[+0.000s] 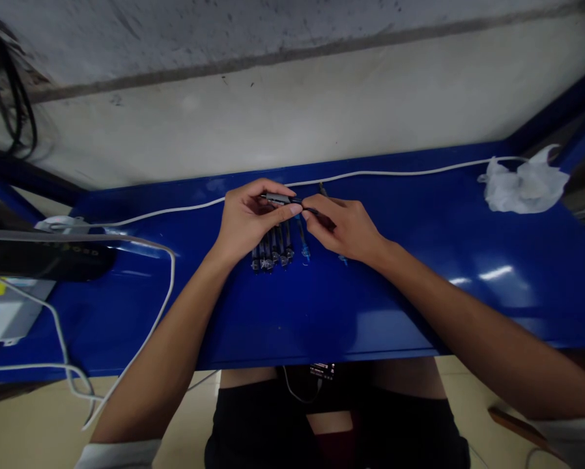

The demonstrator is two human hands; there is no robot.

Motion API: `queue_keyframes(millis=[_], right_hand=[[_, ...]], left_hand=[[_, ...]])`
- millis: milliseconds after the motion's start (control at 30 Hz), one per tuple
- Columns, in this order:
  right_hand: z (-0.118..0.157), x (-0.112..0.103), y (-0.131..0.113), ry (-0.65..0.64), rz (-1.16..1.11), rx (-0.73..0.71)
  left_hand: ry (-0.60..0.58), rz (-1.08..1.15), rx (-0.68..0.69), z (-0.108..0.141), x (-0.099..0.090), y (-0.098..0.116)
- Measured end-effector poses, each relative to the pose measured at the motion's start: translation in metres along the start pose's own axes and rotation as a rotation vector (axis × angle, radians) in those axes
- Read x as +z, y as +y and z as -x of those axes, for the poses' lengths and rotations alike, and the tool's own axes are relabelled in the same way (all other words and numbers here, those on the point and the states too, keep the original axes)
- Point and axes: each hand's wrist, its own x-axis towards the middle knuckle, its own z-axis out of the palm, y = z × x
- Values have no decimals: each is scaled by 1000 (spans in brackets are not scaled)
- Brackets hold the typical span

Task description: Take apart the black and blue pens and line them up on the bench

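My left hand (243, 221) is closed around a dark pen (279, 198) with a grey section, held above the blue shelf. My right hand (354, 228) pinches the slim dark end of the same pen, and the fingertips of both hands meet. Beneath and between the hands, several dark pens (275, 251) with clear tips lie side by side, partly covered by my left hand. Just to their right is a blue-tipped pen (305, 247). Another blue tip (342, 259) shows under my right hand, most of it hidden.
The blue metal shelf (283, 326) backs onto a pale wall. A white cable (400, 172) runs along its rear. A crumpled white plastic bag (524, 182) sits at the right. At the left are a black cylinder (43, 257), a white box (14, 312) and looping cables (170, 273).
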Motion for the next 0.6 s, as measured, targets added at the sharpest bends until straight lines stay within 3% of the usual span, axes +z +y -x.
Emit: queue_keyframes(millis=[200,433,600], right_hand=[[-1,0,-1,-2,17,-8],[-2,-1,-1,11,17,21],[-1,0,0,19,25,53]], left_hand=[[46,55,-20,-3,-4,0],[167,53,52,-8,-13,3],[192,111,103,-11,-22,3]])
